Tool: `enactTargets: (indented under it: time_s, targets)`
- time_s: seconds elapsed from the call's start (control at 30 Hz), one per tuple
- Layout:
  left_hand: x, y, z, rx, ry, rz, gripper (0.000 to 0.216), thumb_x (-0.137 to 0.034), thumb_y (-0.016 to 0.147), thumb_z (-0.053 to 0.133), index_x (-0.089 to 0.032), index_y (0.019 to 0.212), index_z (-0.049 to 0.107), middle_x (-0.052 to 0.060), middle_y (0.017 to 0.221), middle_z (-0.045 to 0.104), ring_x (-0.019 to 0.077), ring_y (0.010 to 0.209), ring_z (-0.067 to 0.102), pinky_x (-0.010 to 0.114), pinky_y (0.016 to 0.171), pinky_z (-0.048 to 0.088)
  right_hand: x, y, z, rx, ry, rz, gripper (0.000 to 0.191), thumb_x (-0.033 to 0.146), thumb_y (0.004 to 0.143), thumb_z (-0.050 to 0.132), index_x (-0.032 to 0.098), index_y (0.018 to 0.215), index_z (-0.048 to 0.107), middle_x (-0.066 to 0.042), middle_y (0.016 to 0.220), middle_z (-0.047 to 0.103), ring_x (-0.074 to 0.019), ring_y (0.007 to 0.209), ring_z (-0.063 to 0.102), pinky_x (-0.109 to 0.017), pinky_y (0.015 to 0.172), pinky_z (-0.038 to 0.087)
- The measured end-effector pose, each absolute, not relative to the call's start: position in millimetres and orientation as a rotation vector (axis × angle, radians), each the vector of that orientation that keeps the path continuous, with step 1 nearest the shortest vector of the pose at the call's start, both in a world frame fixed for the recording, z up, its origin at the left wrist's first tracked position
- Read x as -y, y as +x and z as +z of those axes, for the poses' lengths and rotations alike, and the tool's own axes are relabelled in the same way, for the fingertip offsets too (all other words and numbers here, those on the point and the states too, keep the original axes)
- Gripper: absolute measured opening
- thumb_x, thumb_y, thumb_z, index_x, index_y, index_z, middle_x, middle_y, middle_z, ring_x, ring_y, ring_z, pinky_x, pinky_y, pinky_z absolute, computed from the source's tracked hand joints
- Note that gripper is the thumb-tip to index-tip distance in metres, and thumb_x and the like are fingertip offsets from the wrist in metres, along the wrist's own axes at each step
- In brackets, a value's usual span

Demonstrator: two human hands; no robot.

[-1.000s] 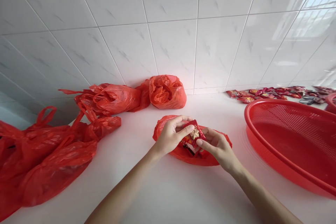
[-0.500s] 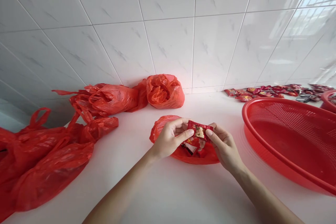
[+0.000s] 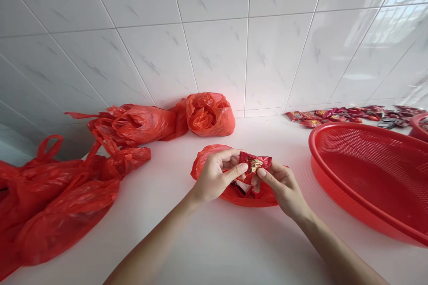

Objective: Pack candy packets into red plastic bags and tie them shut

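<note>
Both forearms (image 3: 154,232) slant inward, left hand (image 3: 216,176) and right hand (image 3: 284,185) close together, thumbs (image 3: 236,172) uppermost, fingers (image 3: 230,155) curled.

Head camera, facing forward-down; counter (image 3: 180,249) near, tiled wall (image 3: 216,53) beyond; edges seemingly soft

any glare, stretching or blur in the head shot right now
Head view: window glare washes over the wall tiles at upper right; head view: wide-angle stretch draws out the large red basket at the right edge; head view: the red packet in the hands shows shiny highlights, its small print too fine to read.
</note>
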State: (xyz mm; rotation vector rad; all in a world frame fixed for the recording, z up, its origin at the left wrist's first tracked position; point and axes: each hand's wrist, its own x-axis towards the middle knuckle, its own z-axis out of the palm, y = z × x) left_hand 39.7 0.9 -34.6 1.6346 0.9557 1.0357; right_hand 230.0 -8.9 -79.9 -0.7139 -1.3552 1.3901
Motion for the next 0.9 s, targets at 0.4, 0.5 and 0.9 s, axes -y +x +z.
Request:
enactTargets:
  time_s: [0.4,0.5,0.9]
  targets:
    - [-3.2,37.8,-34.6,-0.924,1.588,0.828,0.031,-0.045,0.093,0.061,-0.018,0.078,0.068,0.002,0.072,0.066,0.017,0.07,0.065,0.029,0.067,0.056,8.4,230.5,-82.2,1.315,-0.671,1.394,0.021,0.042,0.094,0.067,0.022,0.091,0.071,0.0,0.067,0.068,-0.0146,0.059,0.061,-0.028,0.06,0.054]
    - [-2.6,37.3,-35.8,-0.93,1.635,0.805,0.04,-0.048,0.095,0.058,-0.018,0.068,0.06,0.0,0.064,0.059,0.0141,0.063,0.06,0.026,0.062,0.053,9.2,229.6,-79.2,1.323,-0.667,1.417,0.023,0.044,0.094,0.066,0.022,0.092,0.072,0.001,0.065,0.067,-0.0153,0.058,0.061,-0.029,0.06,0.055]
    - [-5.5,37.9,-38.7,-0.946,1.801,0.806,0.041,-0.046,0.097,0.051,-0.018,0.068,0.055,0.0,0.065,0.054,0.0142,0.065,0.054,0.026,0.062,0.047,8.4,229.8,-78.4,1.382,-0.691,1.398,0.026,0.046,0.093,0.066,0.02,0.088,0.07,0.0,0.066,0.068,-0.0147,0.057,0.062,-0.028,0.059,0.056]
